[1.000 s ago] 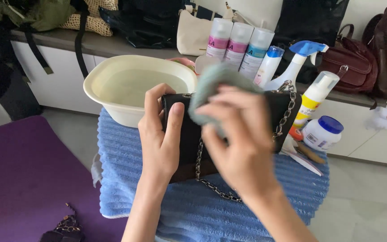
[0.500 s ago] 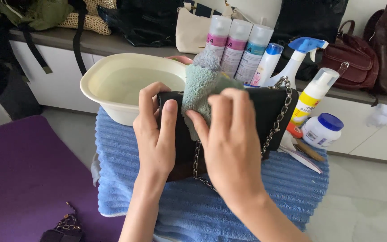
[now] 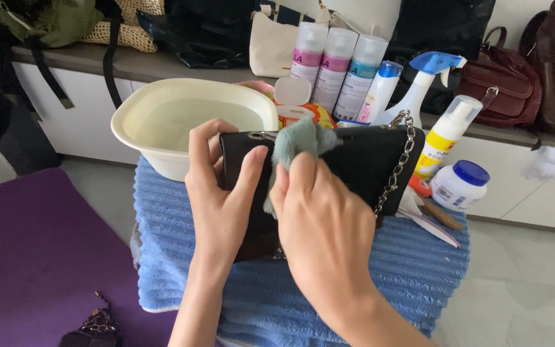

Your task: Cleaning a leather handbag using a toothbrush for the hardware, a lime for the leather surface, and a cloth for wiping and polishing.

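Cloth moved since a second ago: from flat near bag's top right edge to bunched at top centre; wiping stroke travelling leftward. Right hand (image 3: 325, 222) clenched on grey-green cloth (image 3: 297, 144), pressing black chain bag (image 3: 367, 167). Left hand (image 3: 216, 193) fingers spread, clamping bag's 9 o'clock edge. Bag lies on blue towel (image 3: 412, 270); cream basin (image 3: 181, 122) at 10 o'clock.

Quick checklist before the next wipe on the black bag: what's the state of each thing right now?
1. Left hand steadying the bag: ok.
2. Right hand has a grip on the cloth: ok.
3. Cloth touching the bag's top edge: ok.
4. Bag resting on the blue towel: ok.
5. Basin holds water: ok.
6. Cloth damp enough: cannot tell.
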